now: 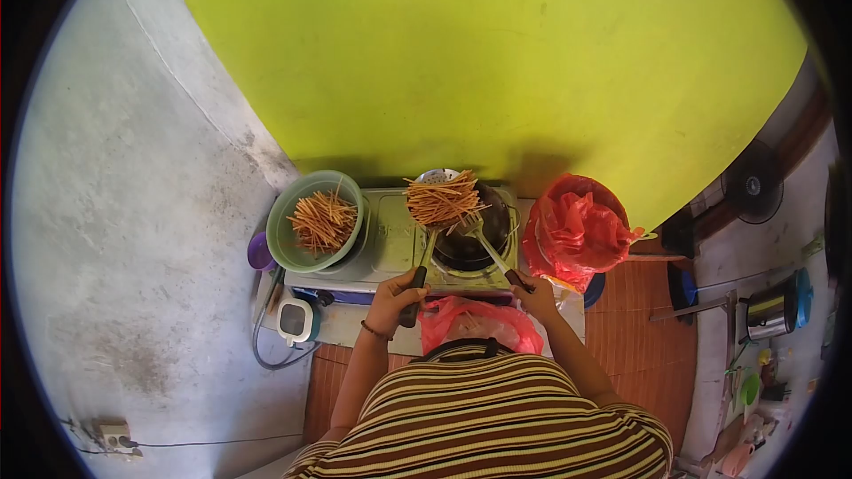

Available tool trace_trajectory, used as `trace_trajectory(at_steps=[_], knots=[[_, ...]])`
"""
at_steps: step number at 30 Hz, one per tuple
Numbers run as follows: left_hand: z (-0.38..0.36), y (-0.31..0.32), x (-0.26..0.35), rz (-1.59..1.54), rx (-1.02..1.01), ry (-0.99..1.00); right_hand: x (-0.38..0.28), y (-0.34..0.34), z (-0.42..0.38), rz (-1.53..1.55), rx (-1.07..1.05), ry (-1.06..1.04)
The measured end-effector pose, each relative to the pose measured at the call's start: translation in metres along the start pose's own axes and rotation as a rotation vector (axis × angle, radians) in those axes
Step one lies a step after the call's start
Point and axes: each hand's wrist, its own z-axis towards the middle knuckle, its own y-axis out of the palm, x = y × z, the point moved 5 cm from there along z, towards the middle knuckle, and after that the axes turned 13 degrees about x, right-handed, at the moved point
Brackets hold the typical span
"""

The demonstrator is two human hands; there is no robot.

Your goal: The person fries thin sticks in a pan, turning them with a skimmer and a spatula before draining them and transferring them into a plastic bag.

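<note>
My left hand point(397, 303) is closed round the black handle of a skimmer point(426, 255). The skimmer's round perforated head holds a heap of thin brown fried sticks point(444, 200), above the left part of a dark wok point(475, 244) on the stove. With my right hand point(535, 294) I grip the dark handle of a slotted spatula point(490, 247). Its metal head touches or lies very near the right edge of the heap. More brown sticks point(324, 220) lie in a green basin point(286, 253) at the stove's left.
Right of the stove stands a container lined with a red plastic bag point(581, 226). A pink plastic bag point(479, 324) lies between my forearms. At the left are a purple container point(260, 251) and a white-and-teal box point(295, 320). The green wall point(497, 62) rises behind the stove.
</note>
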Motion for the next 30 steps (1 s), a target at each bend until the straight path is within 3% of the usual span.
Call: trace_trajectory(at_steps=[6, 9, 21, 30], knots=[[-0.001, 0.002, 0.001, -0.007, 0.003, -0.007, -0.015, -0.004, -0.018, -0.045, -0.055, 0.095], [-0.002, 0.002, 0.001, -0.004, -0.001, -0.007, -0.008, -0.001, -0.016, -0.066, -0.038, 0.018], [-0.002, -0.002, -0.002, -0.007, -0.015, -0.013, -0.009, 0.001, -0.017, -0.027, -0.041, 0.042], [-0.002, -0.009, -0.008, 0.052, 0.012, -0.02, -0.022, -0.03, -0.013, 0.078, -0.081, 0.212]])
